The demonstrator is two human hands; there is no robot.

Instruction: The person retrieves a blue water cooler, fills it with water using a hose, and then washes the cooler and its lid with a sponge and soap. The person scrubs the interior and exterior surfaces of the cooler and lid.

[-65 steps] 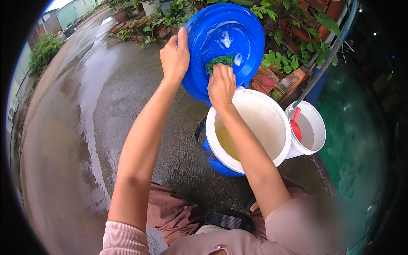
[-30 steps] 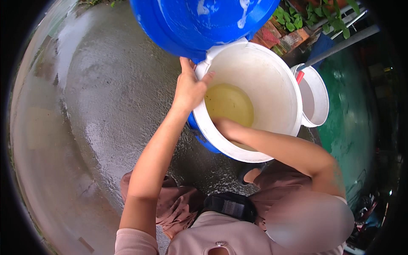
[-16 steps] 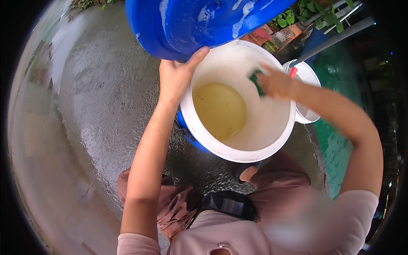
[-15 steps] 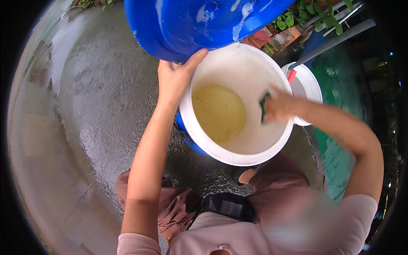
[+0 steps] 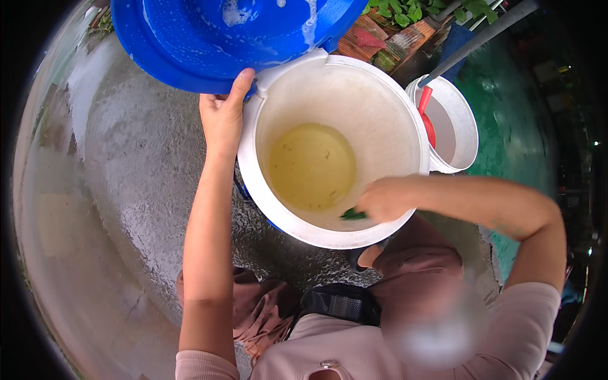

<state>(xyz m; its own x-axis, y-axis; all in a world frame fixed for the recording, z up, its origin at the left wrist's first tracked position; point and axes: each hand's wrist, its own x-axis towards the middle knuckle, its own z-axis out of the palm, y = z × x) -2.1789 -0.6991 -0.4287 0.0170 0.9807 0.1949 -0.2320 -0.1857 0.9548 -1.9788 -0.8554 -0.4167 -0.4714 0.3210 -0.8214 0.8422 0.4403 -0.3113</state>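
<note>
A large bin with a white rim and inner wall (image 5: 373, 120) stands before me, yellowish liquid (image 5: 313, 168) with dark specks pooled at its bottom. Its blue lid (image 5: 190, 38), streaked with suds, is raised at the far left side. My left hand (image 5: 221, 117) grips the lid's near edge beside the rim, thumb on top and fingers underneath. Inside the near right part of the bin, my right hand (image 5: 387, 199) is closed on a green scouring pad (image 5: 353, 215), which lies against the inner wall. Most of the pad is hidden by the hand.
To the right stands a white bucket (image 5: 465, 126) with a red dipper (image 5: 429, 120) in it. A grey pole (image 5: 481, 41) slants above that bucket. Bricks (image 5: 361, 41) and green leaves border the far side. Wet concrete (image 5: 145, 145) spreads out on the left.
My right hand has moved the scouring pad from the right inner wall toward me and left, to the near wall. The bin, lid and left hand appear farther left in view.
</note>
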